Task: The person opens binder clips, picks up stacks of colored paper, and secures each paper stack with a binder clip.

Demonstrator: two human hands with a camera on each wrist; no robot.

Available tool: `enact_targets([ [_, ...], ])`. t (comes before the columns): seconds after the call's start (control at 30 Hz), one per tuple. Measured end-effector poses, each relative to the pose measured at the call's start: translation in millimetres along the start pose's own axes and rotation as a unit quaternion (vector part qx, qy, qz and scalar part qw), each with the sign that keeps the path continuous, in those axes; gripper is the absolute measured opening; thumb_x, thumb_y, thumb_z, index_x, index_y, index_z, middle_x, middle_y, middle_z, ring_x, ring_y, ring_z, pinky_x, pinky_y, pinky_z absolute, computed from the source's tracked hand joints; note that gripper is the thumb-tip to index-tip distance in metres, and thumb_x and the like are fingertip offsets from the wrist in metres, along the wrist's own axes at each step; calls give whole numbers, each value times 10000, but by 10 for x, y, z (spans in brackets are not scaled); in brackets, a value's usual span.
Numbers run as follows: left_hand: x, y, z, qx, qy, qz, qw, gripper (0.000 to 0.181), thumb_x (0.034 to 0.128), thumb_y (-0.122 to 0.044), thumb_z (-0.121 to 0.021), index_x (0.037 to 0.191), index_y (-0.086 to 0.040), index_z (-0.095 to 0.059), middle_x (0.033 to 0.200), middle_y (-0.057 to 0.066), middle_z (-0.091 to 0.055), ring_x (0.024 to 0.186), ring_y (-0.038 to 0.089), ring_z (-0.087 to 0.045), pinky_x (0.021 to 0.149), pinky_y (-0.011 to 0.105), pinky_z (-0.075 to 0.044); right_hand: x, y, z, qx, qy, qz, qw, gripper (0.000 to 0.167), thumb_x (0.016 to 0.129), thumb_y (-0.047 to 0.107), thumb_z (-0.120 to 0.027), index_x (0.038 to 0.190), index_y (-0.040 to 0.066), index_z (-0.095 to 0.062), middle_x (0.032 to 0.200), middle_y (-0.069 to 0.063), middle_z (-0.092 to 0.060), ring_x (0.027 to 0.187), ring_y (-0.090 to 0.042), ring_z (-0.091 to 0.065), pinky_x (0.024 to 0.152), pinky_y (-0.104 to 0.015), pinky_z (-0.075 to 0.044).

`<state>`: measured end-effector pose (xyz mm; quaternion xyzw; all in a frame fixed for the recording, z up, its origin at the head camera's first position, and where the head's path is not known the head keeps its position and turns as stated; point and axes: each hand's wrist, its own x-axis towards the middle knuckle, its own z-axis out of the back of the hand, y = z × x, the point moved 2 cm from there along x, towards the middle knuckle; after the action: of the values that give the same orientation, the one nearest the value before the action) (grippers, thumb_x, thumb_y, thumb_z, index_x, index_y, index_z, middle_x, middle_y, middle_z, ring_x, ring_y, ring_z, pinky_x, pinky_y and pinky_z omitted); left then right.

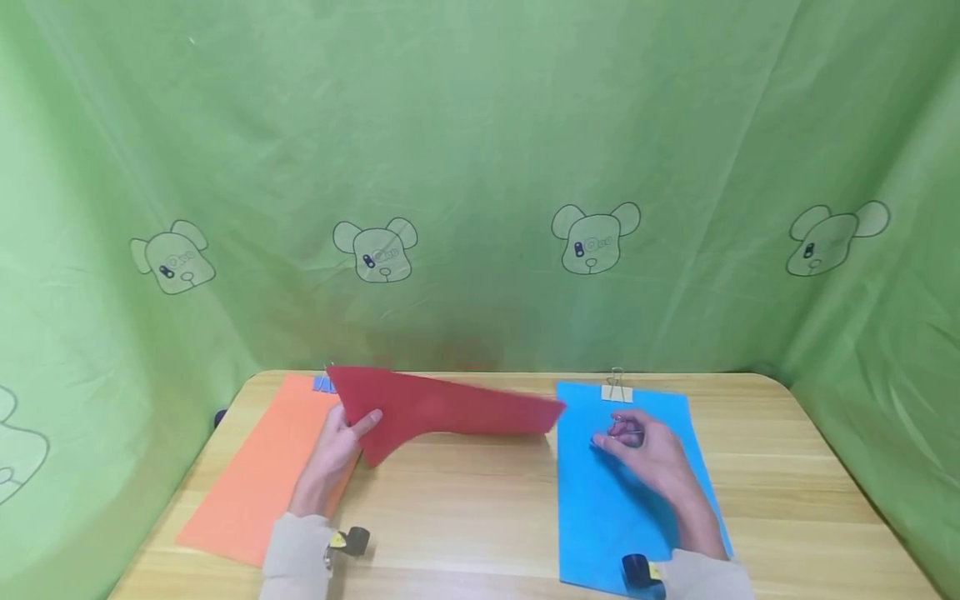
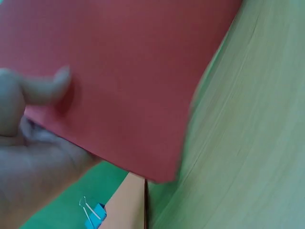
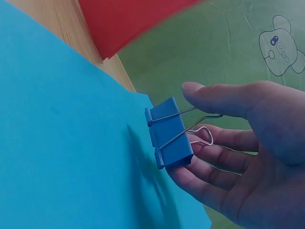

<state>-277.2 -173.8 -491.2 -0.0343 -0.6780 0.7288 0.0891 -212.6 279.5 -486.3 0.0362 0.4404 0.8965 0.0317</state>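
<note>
My left hand [image 1: 336, 442] grips the left end of a red paper sheet [image 1: 457, 408], thumb on its face and fingers behind. The sheet is lifted and bends, its right end hanging near the tabletop. Between thumb and fingers, my right hand [image 1: 654, 457] holds a blue binder clip [image 3: 172, 133] by its wire handles, above the blue paper [image 1: 600, 517]. In the head view that clip is mostly hidden by the fingers. A pale binder clip [image 1: 617, 393] sits on the top edge of the blue paper.
Orange paper [image 1: 247, 492] lies on the left of the wooden table [image 1: 450, 533], with a blue binder clip [image 1: 323, 384] on its top edge. A green curtain [image 1: 480, 167] printed with bear heads surrounds the table at the back and sides.
</note>
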Motion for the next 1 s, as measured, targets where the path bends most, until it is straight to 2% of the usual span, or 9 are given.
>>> enact_targets([
  [0.13,14,-25,-15,290,666,-727,9947,313,1002,6,-602,1312,-6,-641,1240,132,-705,1201,211,-620,1036,293,-460,-3,10,2,-35,-37,-13,10000,643,926,317,-789,1381,-65,-541,1120,-150,-697,1042,-320,-688,925,-492,-553],
  [0.2,9,-52,-31,328,744,-881,9928,297,1004,43,-557,1286,36,-650,1226,170,-705,1204,222,-623,1055,299,-447,0,12,4,-44,-41,-3,10000,644,926,317,-788,1382,-66,-542,1119,-149,-699,1043,-321,-688,929,-493,-551],
  [0.3,-6,-83,-51,299,407,-488,9975,203,1018,-5,-554,1189,32,-656,1134,143,-729,1099,201,-674,1004,303,-490,1,14,6,-44,-42,-27,10000,644,924,316,-790,1380,-66,-544,1115,-146,-699,1042,-320,-687,930,-495,-549],
  [0.37,-23,-87,-50,309,-45,68,9995,125,1029,-97,-590,1072,6,-646,986,74,-721,969,136,-664,912,260,-496,2,14,7,-36,-32,-32,10000,650,922,318,-792,1377,-74,-542,1112,-152,-698,1037,-322,-686,920,-492,-553],
  [0.47,-35,-96,-50,435,-353,458,9974,201,1031,-181,-631,975,12,-619,848,71,-661,845,140,-591,803,272,-477,4,12,7,-27,-8,-57,10000,663,919,327,-794,1375,-81,-539,1115,-162,-693,1029,-323,-683,908,-483,-561],
  [0.53,-31,-98,-48,475,-416,492,9968,222,1033,-180,-628,971,33,-611,842,96,-644,842,159,-561,795,282,-466,5,11,6,-33,3,-52,10000,668,919,332,-794,1373,-86,-537,1113,-165,-690,1021,-323,-682,898,-475,-566],
  [0.73,-14,-114,-33,661,-699,-49,9953,213,1030,-134,-625,1036,76,-660,984,152,-722,908,170,-628,849,288,-509,3,4,-7,-80,-41,-61,9999,634,930,298,-784,1385,-67,-537,1110,-146,-690,1039,-320,-678,918,-487,-555],
  [0.87,-17,-68,-9,671,-774,87,9947,195,1002,-131,-668,1005,64,-662,939,133,-713,883,184,-609,830,299,-502,7,-1,-7,-113,-73,-49,9999,641,933,297,-779,1403,-59,-524,1120,-144,-687,1053,-326,-675,928,-494,-552],
  [1.0,-18,-25,0,616,-602,137,9962,184,962,-124,-724,1046,25,-657,929,83,-693,886,181,-593,836,297,-503,-7,-2,-15,-90,-47,-29,9999,656,928,310,-785,1398,-65,-525,1119,-152,-687,1045,-325,-678,921,-485,-557],
])
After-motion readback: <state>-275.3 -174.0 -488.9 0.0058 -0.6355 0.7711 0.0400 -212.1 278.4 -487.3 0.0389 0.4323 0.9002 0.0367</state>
